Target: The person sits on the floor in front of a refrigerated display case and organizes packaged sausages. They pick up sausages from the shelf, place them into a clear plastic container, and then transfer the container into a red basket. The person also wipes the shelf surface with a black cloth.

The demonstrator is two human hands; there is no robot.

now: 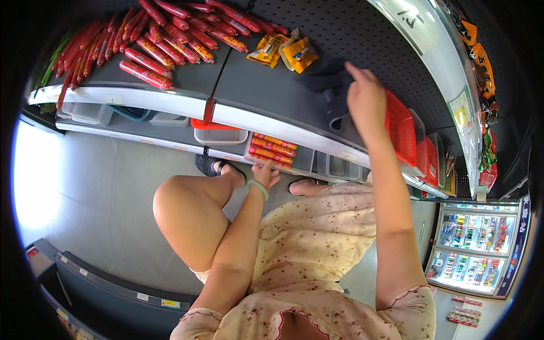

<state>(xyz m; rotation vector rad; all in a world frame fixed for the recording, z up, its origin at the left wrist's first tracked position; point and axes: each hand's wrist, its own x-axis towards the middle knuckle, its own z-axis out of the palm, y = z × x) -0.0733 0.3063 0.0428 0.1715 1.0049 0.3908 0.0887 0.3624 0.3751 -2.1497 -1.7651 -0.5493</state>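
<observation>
On the shelf (249, 90), your right hand (365, 96) clamps the cloth (333, 90), room leftward; left hand (266, 174) at bin's (248, 152) near edge, grip unclear.

Dark grey metal shelf board (255, 90), white front edge (283, 128). On shelf board: crumpled navy-black cloth (334, 93); long red-wrapped sausages (150, 62), yellow print; two glossy yellow pouches (298, 55). Behind it: black perforated metal panel (362, 31), dotted. Right of it: red slotted plastic basket (401, 130). Below it: translucent whitish plastic tray (306, 161), orange-red sausage sticks (272, 148), yellow markings. Nearer than shelf board: cream fabric dress (317, 226), small reddish-brown floral print (dark red trim at neckline); pale green round bangle (259, 190).
</observation>
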